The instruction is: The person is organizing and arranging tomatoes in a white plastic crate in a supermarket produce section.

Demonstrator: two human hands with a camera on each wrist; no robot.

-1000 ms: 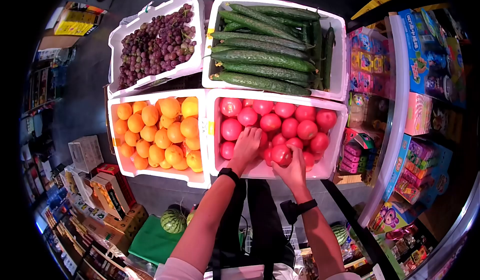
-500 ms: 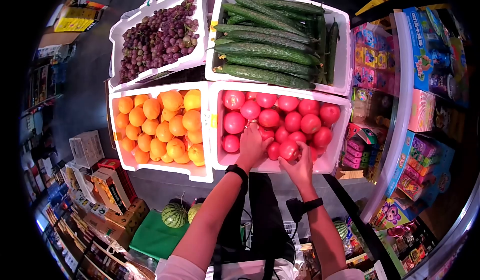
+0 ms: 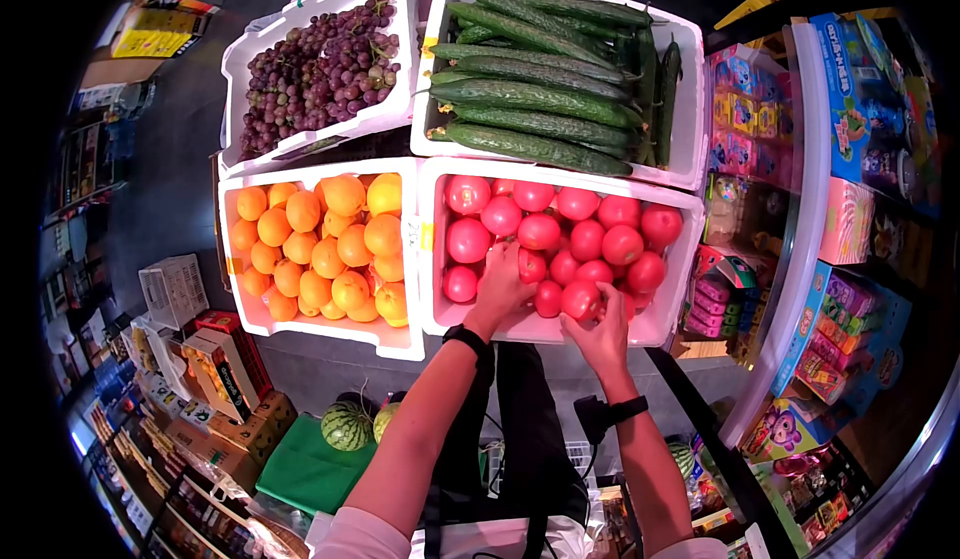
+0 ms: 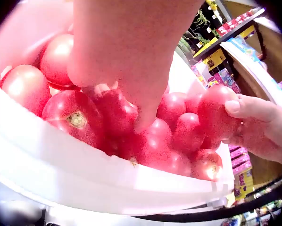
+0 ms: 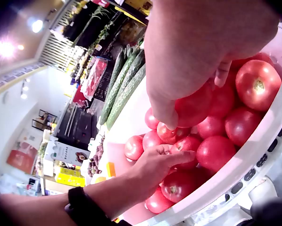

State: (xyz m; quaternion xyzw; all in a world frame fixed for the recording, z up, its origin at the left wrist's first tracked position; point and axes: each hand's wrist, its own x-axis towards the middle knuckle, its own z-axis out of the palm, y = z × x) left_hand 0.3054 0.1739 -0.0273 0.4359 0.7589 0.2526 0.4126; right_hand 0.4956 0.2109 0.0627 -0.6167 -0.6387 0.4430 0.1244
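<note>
Both hands are in the white foam crate (image 3: pixel 428 294) of red tomatoes. My left hand (image 3: pixel 503 281) reaches down at the near left of the pile, its thumb and fingers around a tomato (image 4: pixel 113 112) among the others. Part of that tomato is hidden under the hand. To its right, my right hand (image 3: pixel 601 339) grips another tomato (image 3: pixel 581 300) near the front wall. In the left wrist view this tomato (image 4: pixel 218 110) shows above the pile, the right thumb lying across its side.
A crate of oranges (image 3: pixel 325 257) adjoins on the left. Behind stand crates of purple grapes (image 3: pixel 320 84) and long green cucumbers (image 3: pixel 540 99). Shelves with packaged goods (image 3: pixel 745 129) run along the right. Watermelons (image 3: pixel 347 426) and a green cloth (image 3: pixel 310 464) lie low at the front left.
The left thumb has spread out to the right beside a tomato. My right hand keeps its grip on the other tomato, and the head view has shifted slightly.
</note>
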